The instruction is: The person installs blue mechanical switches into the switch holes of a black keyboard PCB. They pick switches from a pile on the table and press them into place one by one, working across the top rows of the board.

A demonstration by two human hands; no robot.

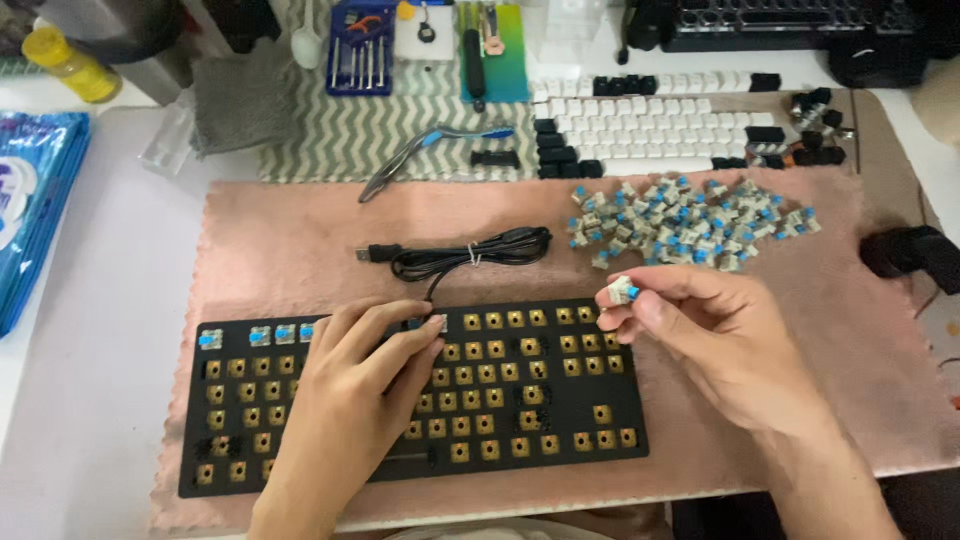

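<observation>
White desk (110, 420), pink mat (280, 215), chevron cloth (330, 135), blue pkg (35, 200)

Blue-stem switch (622, 290) pinched above black kbd frame (520, 400).

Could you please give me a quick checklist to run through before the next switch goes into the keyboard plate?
1. Switch gripped in right hand fingers: ok.
2. Left hand steadying the keyboard plate: ok.
3. Empty sockets open in the top row: ok.
4. Switch pins straight: cannot tell.
5. Spare switch pile within reach: ok.
6. Cable off the plate: ok.
</observation>
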